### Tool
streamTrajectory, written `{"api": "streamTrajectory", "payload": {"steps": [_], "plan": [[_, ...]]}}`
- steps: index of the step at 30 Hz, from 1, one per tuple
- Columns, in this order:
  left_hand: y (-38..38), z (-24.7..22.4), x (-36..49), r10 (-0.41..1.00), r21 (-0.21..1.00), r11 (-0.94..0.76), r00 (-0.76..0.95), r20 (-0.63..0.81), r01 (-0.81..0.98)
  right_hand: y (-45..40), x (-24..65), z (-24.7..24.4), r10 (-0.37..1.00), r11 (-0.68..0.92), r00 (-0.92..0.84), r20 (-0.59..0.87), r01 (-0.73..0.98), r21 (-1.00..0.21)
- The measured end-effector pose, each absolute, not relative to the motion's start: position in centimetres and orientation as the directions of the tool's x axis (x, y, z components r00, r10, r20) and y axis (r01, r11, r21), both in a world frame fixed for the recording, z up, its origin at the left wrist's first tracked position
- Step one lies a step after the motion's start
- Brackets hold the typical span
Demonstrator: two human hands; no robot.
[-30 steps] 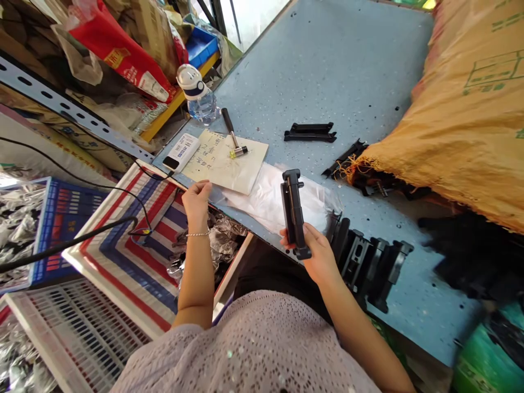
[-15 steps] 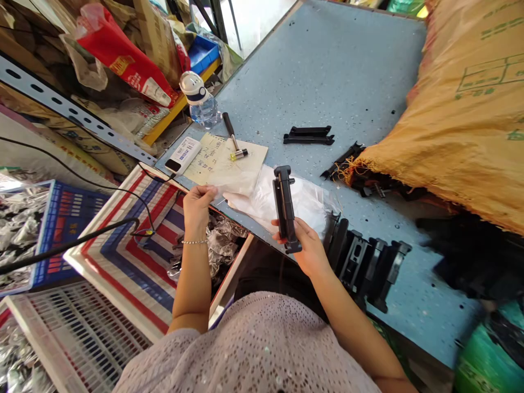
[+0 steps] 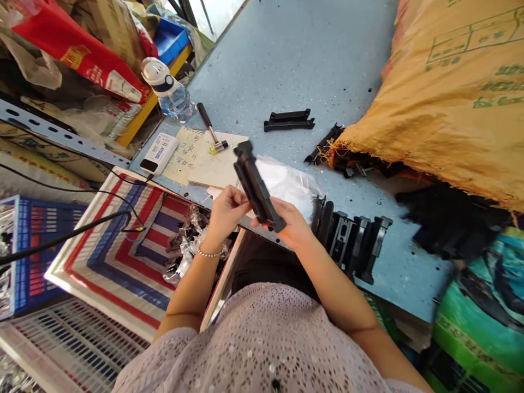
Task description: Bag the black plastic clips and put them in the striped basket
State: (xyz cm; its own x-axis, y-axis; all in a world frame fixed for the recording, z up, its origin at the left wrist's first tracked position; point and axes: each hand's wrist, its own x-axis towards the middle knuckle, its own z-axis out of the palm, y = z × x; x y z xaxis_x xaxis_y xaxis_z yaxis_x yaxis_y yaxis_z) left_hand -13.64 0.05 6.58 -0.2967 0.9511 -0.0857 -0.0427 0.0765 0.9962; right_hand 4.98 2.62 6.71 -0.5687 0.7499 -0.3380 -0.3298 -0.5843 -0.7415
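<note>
Upright and tilted to the left, a long black plastic part [image 3: 258, 188] with wider ends is held at its lower end by my right hand [image 3: 292, 221]. My left hand [image 3: 229, 212] is closed in a pinch right beside that part; what lies between its fingertips is hidden. Behind the held part, a stack of clear plastic bags [image 3: 286, 177] lies on the blue speckled table [image 3: 327, 60]. To the right of my right hand, several similar black parts [image 3: 354, 245] stand in a row along the table's near edge.
Two black bars [image 3: 289, 120] lie farther back. An orange woven sack [image 3: 446, 109] spills black parts at right. A hammer [image 3: 210, 128], paper sheets [image 3: 186, 155], a white device [image 3: 159, 154] and a water bottle [image 3: 170, 93] sit at left. Below is a striped basket [image 3: 123, 262] with bagged pieces.
My left hand has moved right, up to the black part. The part in my right hand now leans more to the left. The whole view has shifted slightly.
</note>
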Motion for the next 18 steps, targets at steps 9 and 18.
{"api": "streamTrajectory", "payload": {"steps": [9,18], "plan": [[-0.5,5.5,-13.7,0.886,0.751,-0.123,-0.269,0.378,0.649,2.1,6.1,5.0,0.815,-0.562,-0.439,-0.378,-0.44,-0.7],[-0.1,5.2,-13.7,0.932,0.668,-0.221,-0.049,0.36,0.711,-1.1,10.7,6.7,0.671,-0.659,-0.591,-0.447,-0.202,-0.724]]}}
